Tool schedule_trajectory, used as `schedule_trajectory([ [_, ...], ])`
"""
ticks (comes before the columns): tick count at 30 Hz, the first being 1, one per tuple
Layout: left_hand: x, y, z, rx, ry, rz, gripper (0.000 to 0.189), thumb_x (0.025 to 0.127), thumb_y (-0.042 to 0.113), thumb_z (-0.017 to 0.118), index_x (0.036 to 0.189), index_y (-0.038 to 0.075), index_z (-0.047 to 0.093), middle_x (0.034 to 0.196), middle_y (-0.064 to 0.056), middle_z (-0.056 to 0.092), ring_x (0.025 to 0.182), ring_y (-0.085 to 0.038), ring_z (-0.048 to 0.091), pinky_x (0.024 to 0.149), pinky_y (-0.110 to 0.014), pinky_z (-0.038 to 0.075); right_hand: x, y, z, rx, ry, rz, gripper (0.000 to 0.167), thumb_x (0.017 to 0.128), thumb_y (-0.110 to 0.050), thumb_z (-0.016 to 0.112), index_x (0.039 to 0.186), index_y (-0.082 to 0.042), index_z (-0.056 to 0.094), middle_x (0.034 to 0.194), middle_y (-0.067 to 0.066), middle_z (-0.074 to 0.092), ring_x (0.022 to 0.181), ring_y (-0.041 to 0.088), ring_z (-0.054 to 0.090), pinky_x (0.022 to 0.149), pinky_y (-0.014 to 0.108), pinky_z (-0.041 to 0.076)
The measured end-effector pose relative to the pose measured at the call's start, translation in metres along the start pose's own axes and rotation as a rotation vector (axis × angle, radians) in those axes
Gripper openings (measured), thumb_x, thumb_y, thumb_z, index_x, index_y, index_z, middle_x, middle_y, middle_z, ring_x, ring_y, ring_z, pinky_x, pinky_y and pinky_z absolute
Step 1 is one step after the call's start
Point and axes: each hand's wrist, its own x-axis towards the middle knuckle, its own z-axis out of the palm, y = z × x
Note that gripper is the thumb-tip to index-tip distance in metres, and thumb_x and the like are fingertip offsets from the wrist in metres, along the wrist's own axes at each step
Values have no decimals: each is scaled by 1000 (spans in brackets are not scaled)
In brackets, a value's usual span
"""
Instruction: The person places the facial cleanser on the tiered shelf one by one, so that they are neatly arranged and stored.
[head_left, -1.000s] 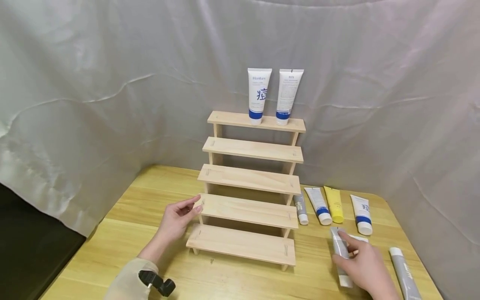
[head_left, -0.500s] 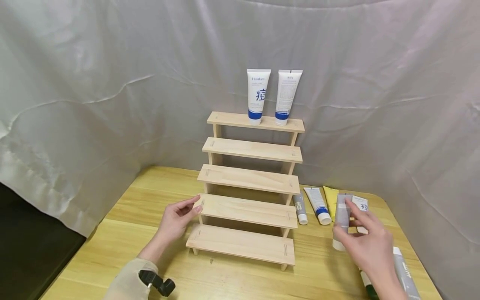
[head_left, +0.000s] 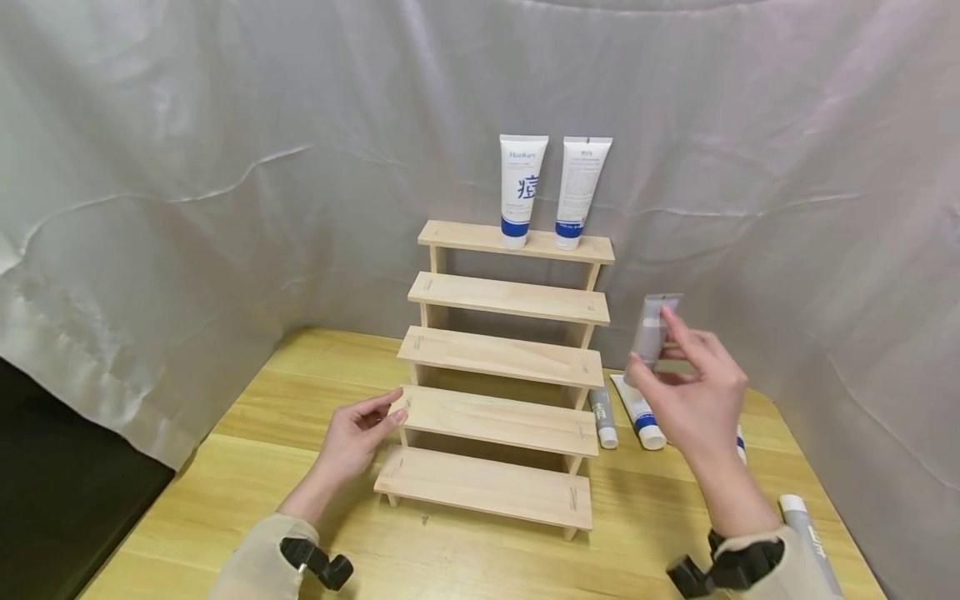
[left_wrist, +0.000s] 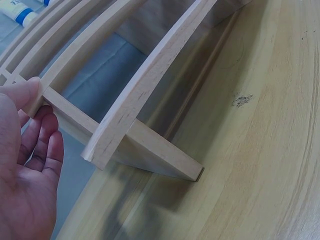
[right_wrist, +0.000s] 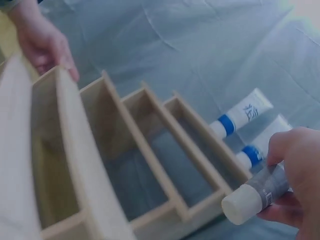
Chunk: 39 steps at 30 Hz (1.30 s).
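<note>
A stepped wooden display stand (head_left: 498,354) rises in tiers in front of me. My left hand (head_left: 358,437) pinches the left end of its second tier from the bottom, thumb on top and fingers beneath, as the left wrist view shows. My right hand (head_left: 693,396) holds a small grey tube (head_left: 649,335) up in the air, right of the stand, between thumb and fingers. Its white cap (right_wrist: 242,204) points down. On the top tier stand two white tubes with blue bands, a left one (head_left: 522,187) and a right one (head_left: 581,192), both upright on their caps.
Beside the stand's right side lie a grey tube (head_left: 603,414) and a white-and-blue tube (head_left: 637,408). My right hand and forearm cover other tubes behind them. Another grey tube (head_left: 810,537) lies near the table's right edge. A grey curtain (head_left: 300,125) hangs behind and around the table (head_left: 300,392).
My right hand has lifted the grey tube off the table, up and slightly left toward the stand, turning it upright. My left hand keeps its place on the stand.
</note>
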Motion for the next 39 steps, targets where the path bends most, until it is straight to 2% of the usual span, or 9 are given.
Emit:
schedule_trajectory([
  [5,1,-1,-1,2,-4,-2,40,96,10,81,133,2,72,104,-17,72,86,-15,66,76,-23,57,27,-12,24,32,45,-18,72,74,16,85,138,-13,71,107,22,65,87,4,67,69,12,56],
  [10,1,-1,-2,10,-2,1,39,96,10,81,133,2,72,104,-16,73,86,-17,65,74,-23,56,47,-30,45,42,71,-23,69,77,15,84,139,-12,70,106,24,64,87,14,68,71,12,56],
  [15,1,-1,-3,8,-3,6,39,96,9,80,133,1,72,103,-17,73,86,-17,67,75,-24,57,62,-17,69,58,76,-41,68,78,10,87,140,-13,71,107,24,62,89,26,70,71,11,55],
  [19,1,-2,-3,2,-3,0,40,95,9,81,133,2,72,105,-16,74,87,-17,67,76,-24,57,72,-5,86,79,77,-61,66,80,5,88,140,-18,71,108,23,62,90,28,72,71,11,55],
  [25,1,-3,-1,-12,-5,-9,40,95,10,81,133,2,72,105,-16,73,88,-17,67,77,-24,57,78,3,103,81,77,-94,66,81,1,89,141,-21,71,107,24,61,89,26,72,68,16,58],
  [30,2,-5,0,-12,-1,-5,39,95,9,81,133,2,72,104,-16,73,87,-16,67,77,-23,57,77,11,111,64,51,-130,65,85,-3,87,144,-20,67,109,27,59,91,24,71,68,26,62],
  [39,2,-4,0,-19,-5,0,39,95,7,80,133,1,71,104,-16,74,87,-15,69,78,-23,58,76,19,123,48,68,-137,63,85,-2,87,143,-17,68,108,23,59,90,21,66,66,42,64],
])
